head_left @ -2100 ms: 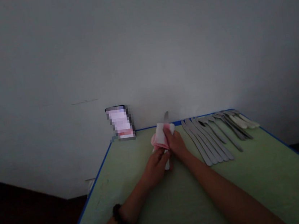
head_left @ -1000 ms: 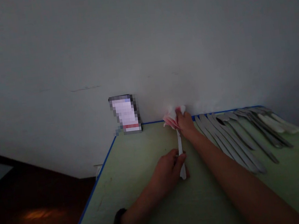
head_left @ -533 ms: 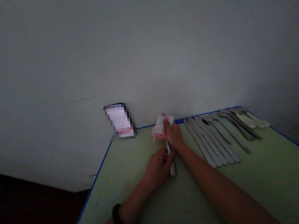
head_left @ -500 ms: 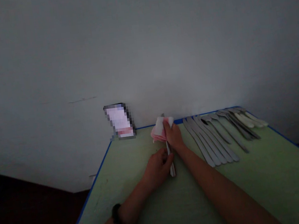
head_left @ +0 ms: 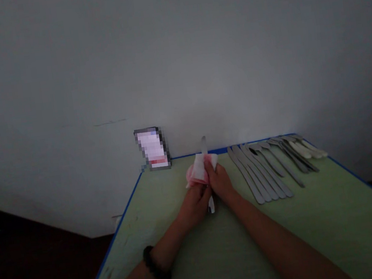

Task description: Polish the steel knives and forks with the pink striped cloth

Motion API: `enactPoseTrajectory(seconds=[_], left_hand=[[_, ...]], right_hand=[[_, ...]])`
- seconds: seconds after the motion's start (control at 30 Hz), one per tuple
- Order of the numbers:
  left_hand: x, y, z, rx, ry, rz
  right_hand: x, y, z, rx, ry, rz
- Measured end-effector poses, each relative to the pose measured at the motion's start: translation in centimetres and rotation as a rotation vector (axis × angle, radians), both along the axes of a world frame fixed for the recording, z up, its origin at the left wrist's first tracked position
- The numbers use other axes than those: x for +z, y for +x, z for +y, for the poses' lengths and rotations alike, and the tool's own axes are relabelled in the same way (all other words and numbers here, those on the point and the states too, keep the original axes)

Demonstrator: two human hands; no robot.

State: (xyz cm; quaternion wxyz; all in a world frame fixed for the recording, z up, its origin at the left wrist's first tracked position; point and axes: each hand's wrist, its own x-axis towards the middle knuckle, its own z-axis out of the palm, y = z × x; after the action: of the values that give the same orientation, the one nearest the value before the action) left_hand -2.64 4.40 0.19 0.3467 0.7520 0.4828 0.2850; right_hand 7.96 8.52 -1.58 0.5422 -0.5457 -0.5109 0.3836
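A table knife (head_left: 204, 144) points away from me over the green table (head_left: 333, 212), its blade tip showing above a pink and white cloth (head_left: 197, 173). My left hand (head_left: 196, 205) is closed round the knife's handle near the table. My right hand (head_left: 218, 180) is closed on the cloth, which is wrapped round the middle of the knife. The two hands touch each other. The light is dim.
A row of several knives, spoons and forks (head_left: 270, 165) lies to the right of my hands, reaching the far right corner. A blurred upright card or screen (head_left: 152, 148) leans on the wall at the table's far left corner. Dark floor lies off the left edge.
My right hand slid the cloth back along the blade toward the handle, so the blade tip shows again. My left hand kept hold of the handle.
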Motion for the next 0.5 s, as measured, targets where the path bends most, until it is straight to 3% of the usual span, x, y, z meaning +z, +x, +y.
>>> enactPoseTrajectory(seconds=[0.23,0.37,0.5], left_hand=[[0.4,0.1,-0.1,-0.048,-0.008,0.041],[0.5,0.5,-1.2,-0.063,0.016,0.331],[0.4,1.1,-2.6,-0.026,0.069,0.596]], right_hand=[[-0.6,0.3,1.7,-0.147,-0.015,0.063],[-0.7,0.8,2.7,-0.169,-0.047,0.383],[0.5,1.9,3.2,-0.155,-0.050,0.713]])
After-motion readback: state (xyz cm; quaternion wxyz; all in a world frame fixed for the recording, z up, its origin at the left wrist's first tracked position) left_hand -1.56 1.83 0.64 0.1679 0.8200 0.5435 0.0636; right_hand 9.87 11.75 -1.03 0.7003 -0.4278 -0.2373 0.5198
